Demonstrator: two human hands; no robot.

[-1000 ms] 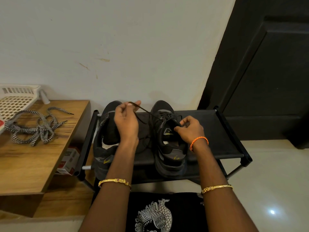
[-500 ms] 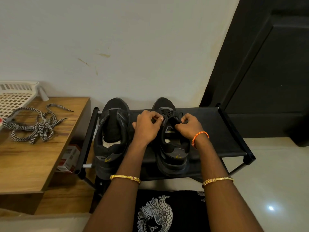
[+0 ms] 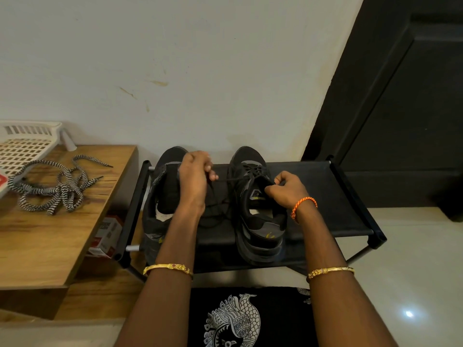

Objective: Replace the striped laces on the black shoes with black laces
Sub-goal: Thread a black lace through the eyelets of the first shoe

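Two black shoes stand side by side on a black rack [image 3: 345, 209]. The right shoe [image 3: 260, 221] has a black lace [image 3: 233, 180] threaded through its front eyelets. My left hand [image 3: 194, 176] hovers over the left shoe [image 3: 160, 196] and pinches the lace, which runs taut to the right shoe. My right hand [image 3: 285, 189] grips the tongue and upper edge of the right shoe. Loose lace lies slack on the rack between the shoes. The striped laces [image 3: 52, 189] lie in a heap on the wooden table [image 3: 50, 241].
A white plastic basket [image 3: 25, 144] sits at the table's back left. A small red and white box [image 3: 105, 236] lies under the table beside the rack. A black mat with a white print [image 3: 233, 319] lies in front. A dark door [image 3: 400, 108] stands at right.
My left hand has moved from the right shoe's eyelets out to the left, pulling the black lace taut. My right hand has stayed on the right shoe.
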